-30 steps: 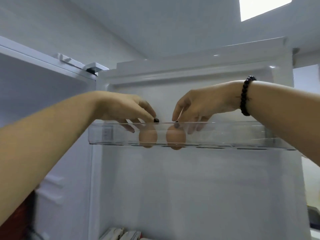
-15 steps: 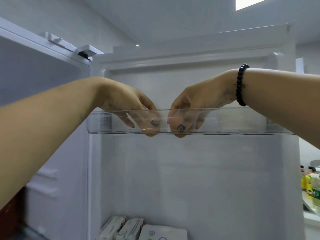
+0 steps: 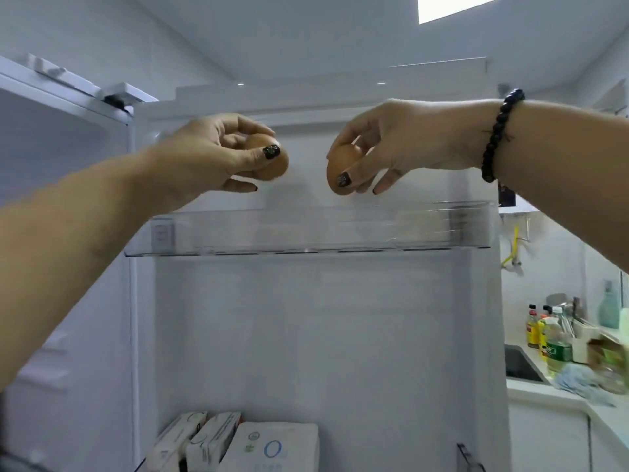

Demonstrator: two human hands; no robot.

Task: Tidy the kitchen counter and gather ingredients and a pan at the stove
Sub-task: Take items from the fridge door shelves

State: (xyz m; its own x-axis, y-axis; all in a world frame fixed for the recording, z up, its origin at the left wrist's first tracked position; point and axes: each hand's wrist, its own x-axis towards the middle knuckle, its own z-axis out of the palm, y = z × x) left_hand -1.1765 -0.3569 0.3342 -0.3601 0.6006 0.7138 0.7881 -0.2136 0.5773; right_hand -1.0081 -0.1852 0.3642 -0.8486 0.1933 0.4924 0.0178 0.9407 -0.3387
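My left hand (image 3: 218, 155) grips a brown egg (image 3: 272, 168) between thumb and fingers, held above the clear top shelf (image 3: 306, 233) of the open fridge door. My right hand (image 3: 401, 144), with a black bead bracelet on its wrist, pinches a second brown egg (image 3: 342, 165) just to the right of the first. Both eggs are lifted clear of the shelf, a small gap between them.
White cartons (image 3: 238, 444) stand in the lower door shelf. To the right, a counter holds bottles (image 3: 551, 338), a sink (image 3: 520, 366), a blue cloth (image 3: 578, 379) and a glass jar (image 3: 612, 369). The fridge body stands open at the left.
Both hands reached into the clear shelf, closed round the two eggs and lifted them out above the shelf rim. The view has tilted down, showing the counter.
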